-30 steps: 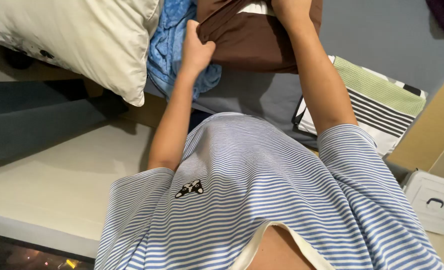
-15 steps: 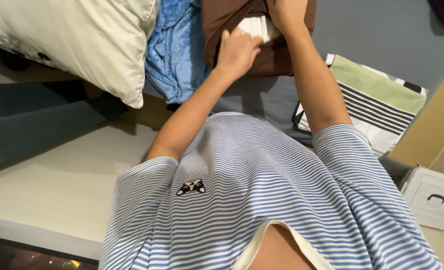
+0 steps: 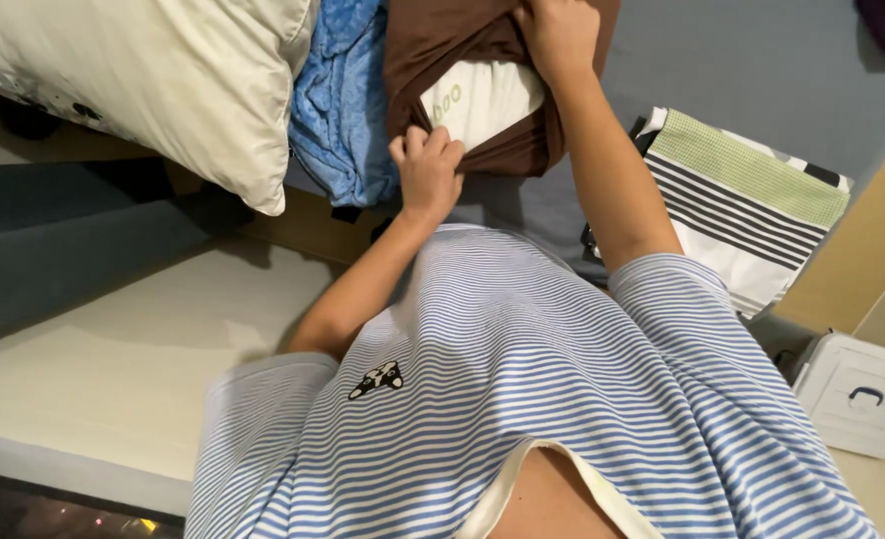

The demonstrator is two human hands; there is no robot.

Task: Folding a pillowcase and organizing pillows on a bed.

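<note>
Grey bedsheet (image 3: 742, 60) lay under a brown pillowcase (image 3: 452, 50), partly covering a white pillow (image 3: 482, 100). Left hand (image 3: 428, 175) pinched the pillowcase's lower edge; right hand (image 3: 562, 35) clamped its upper part. Blue cloth (image 3: 343, 110) and cream pillow (image 3: 163, 80) lay left of the pillowcase.

**Soft indoor light, pretty clean shot**

Even, diffuse light, no glare anywhere. Left of the left hand's fingers (image 3: 425, 150), the cream pillow (image 3: 153, 90) throws a soft shadow downward. Fingers look sharp; the bottom-left corner goes dark and slightly murky.
</note>
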